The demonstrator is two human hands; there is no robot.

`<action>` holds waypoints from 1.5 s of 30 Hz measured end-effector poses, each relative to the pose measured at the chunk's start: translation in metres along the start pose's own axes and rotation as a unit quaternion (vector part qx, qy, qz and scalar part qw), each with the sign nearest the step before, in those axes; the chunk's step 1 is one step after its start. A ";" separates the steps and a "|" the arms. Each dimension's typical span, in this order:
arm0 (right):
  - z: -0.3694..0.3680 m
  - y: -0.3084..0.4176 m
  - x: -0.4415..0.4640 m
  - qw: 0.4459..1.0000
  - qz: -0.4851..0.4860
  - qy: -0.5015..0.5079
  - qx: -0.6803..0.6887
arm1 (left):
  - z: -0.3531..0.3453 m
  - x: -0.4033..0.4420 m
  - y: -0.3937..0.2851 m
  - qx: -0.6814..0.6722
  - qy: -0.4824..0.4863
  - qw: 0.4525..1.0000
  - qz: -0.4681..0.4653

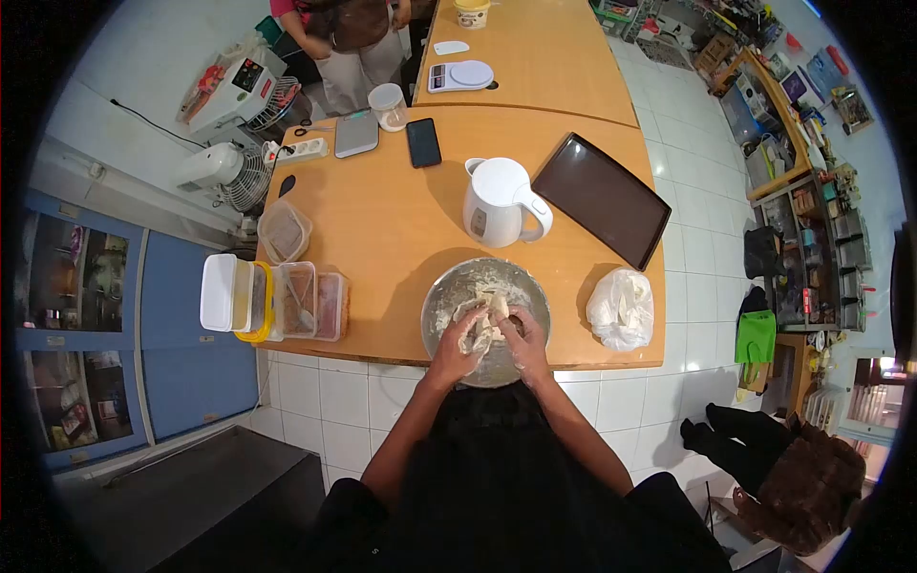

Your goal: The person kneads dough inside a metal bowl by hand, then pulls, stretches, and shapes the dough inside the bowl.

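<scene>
A round metal mixing bowl stands at the front edge of the wooden table, its inner wall dusted with flour. Inside it, my left hand and my right hand both grip a lump of pale, shaggy dough. Flour and bits of dough stick to my fingers. Both sets of fingers curl round the dough from either side, and part of the lump is hidden behind them. Just beyond the bowl is a white electric kettle, its handle turned to the right.
A dark baking tray and a white plastic bag lie on the right. Plastic containers cluster at the left edge. A phone, scales and a jar sit further back. Another person stands beyond the table.
</scene>
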State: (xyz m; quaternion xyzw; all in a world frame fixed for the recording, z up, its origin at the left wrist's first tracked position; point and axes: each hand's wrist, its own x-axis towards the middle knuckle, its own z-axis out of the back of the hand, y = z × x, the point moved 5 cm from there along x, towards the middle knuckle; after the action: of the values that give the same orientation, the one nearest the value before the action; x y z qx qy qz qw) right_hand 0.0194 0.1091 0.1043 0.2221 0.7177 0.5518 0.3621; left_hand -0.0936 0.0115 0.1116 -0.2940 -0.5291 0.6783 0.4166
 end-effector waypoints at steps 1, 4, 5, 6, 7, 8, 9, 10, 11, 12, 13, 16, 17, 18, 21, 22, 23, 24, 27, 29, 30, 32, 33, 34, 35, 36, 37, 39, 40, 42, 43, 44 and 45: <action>0.002 -0.004 0.000 1.000 -0.011 0.003 0.020 | 0.000 -0.001 0.000 -0.031 0.006 0.999 0.011; 0.004 -0.014 0.002 0.999 -0.028 0.020 0.041 | -0.002 -0.003 0.005 -0.079 0.003 0.996 0.036; 0.004 -0.015 0.002 0.999 -0.023 0.030 0.021 | -0.003 -0.003 0.008 -0.088 -0.001 0.995 0.041; 0.002 -0.012 0.001 0.999 -0.017 0.040 0.001 | -0.004 -0.003 0.005 -0.079 -0.001 0.996 0.046; 0.000 -0.014 0.001 0.996 -0.054 0.035 0.057 | -0.006 -0.004 0.002 -0.071 0.000 0.996 0.051; -0.003 -0.017 0.000 0.989 -0.091 0.030 0.113 | -0.007 -0.005 0.000 -0.062 0.002 0.996 0.057; -0.005 -0.017 -0.003 0.977 -0.128 0.023 0.168 | -0.009 -0.007 0.007 -0.051 0.000 0.997 0.062; -0.003 -0.012 -0.005 0.985 -0.108 0.015 0.135 | -0.012 -0.007 0.017 -0.041 -0.002 0.997 0.067; -0.001 -0.008 -0.006 0.991 -0.087 0.007 0.102 | -0.015 -0.007 0.026 -0.031 -0.003 0.997 0.072; -0.001 -0.005 -0.006 0.995 -0.066 0.000 0.069 | -0.014 -0.007 0.028 -0.044 -0.009 0.996 0.071; 0.000 -0.009 -0.004 0.995 -0.067 0.013 0.072 | -0.014 -0.008 0.029 -0.057 -0.015 0.996 0.070; 0.009 -0.016 -0.001 0.998 -0.040 0.047 -0.002 | -0.018 -0.016 0.053 -0.131 -0.019 0.989 0.060; 0.009 -0.011 0.000 0.995 -0.008 0.059 -0.080 | -0.019 -0.019 0.065 -0.161 -0.019 0.985 0.054; 0.008 -0.006 0.001 0.985 0.023 0.070 -0.156 | -0.018 -0.019 0.060 -0.185 -0.015 0.981 0.062; 0.009 -0.009 0.004 0.964 0.050 0.087 -0.248 | -0.014 -0.016 0.044 -0.243 -0.010 0.967 0.075; 0.008 -0.007 0.002 0.960 0.066 0.094 -0.257 | -0.012 -0.016 0.046 -0.252 -0.016 0.965 0.072; 0.006 -0.004 0.000 0.955 0.083 0.102 -0.266 | -0.010 -0.016 0.049 -0.261 -0.022 0.963 0.069; 0.004 -0.001 -0.002 0.950 0.101 0.109 -0.276 | -0.007 -0.012 0.042 -0.247 -0.020 0.967 0.062; 0.003 -0.004 -0.002 0.966 0.120 0.118 -0.195 | -0.004 -0.009 0.025 -0.261 -0.016 0.962 0.078; 0.002 -0.006 -0.001 0.989 0.069 0.090 -0.090 | -0.010 -0.012 0.022 -0.339 -0.019 0.931 0.136; 0.002 -0.005 0.000 0.996 0.042 0.076 -0.037 | -0.011 -0.016 0.023 -0.318 -0.006 0.936 0.151; 0.003 -0.001 0.003 0.997 0.000 0.079 -0.016 | -0.016 -0.022 0.027 -0.275 0.019 0.945 0.178; 0.004 -0.001 0.004 0.997 -0.021 0.080 -0.005 | -0.017 -0.025 0.027 -0.293 0.023 0.941 0.170; 0.007 -0.005 0.005 0.995 -0.012 0.079 -0.056 | -0.019 -0.026 0.028 -0.311 0.026 0.936 0.162; 0.011 -0.013 0.006 0.991 -0.002 0.077 -0.107 | -0.019 -0.027 0.029 -0.329 0.030 0.931 0.154; 0.015 -0.018 0.005 0.985 0.006 0.075 -0.158 | -0.015 -0.024 0.021 -0.299 0.008 0.945 0.133; 0.016 -0.020 0.003 0.983 0.014 0.086 -0.159 | -0.008 -0.019 0.008 -0.269 -0.014 0.956 0.113; 0.013 -0.016 -0.002 0.985 0.026 0.106 -0.134 | -0.004 -0.016 -0.001 -0.263 -0.032 0.956 0.129; 0.007 -0.004 -0.005 0.987 0.030 0.114 -0.108 | -0.004 -0.016 0.000 -0.286 -0.029 0.943 0.164; -0.002 0.020 -0.010 0.993 0.031 0.116 -0.003 | -0.014 -0.017 0.046 -0.252 -0.026 0.953 0.165; -0.001 0.014 -0.005 0.995 0.027 0.100 -0.007 | -0.016 -0.019 0.044 -0.261 -0.016 0.946 0.191; 0.003 0.004 0.001 0.996 0.024 0.081 -0.011 | -0.020 -0.023 0.041 -0.271 -0.005 0.938 0.215; 0.007 -0.002 0.005 0.998 0.021 0.062 -0.016 | -0.023 -0.025 0.032 -0.282 0.007 0.929 0.240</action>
State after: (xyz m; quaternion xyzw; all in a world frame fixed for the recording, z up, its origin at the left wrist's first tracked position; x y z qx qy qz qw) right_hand 0.0219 0.1166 0.0997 0.1967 0.7248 0.5834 0.3093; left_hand -0.0704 -0.0024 0.0731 -0.5224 -0.6091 0.5787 0.1453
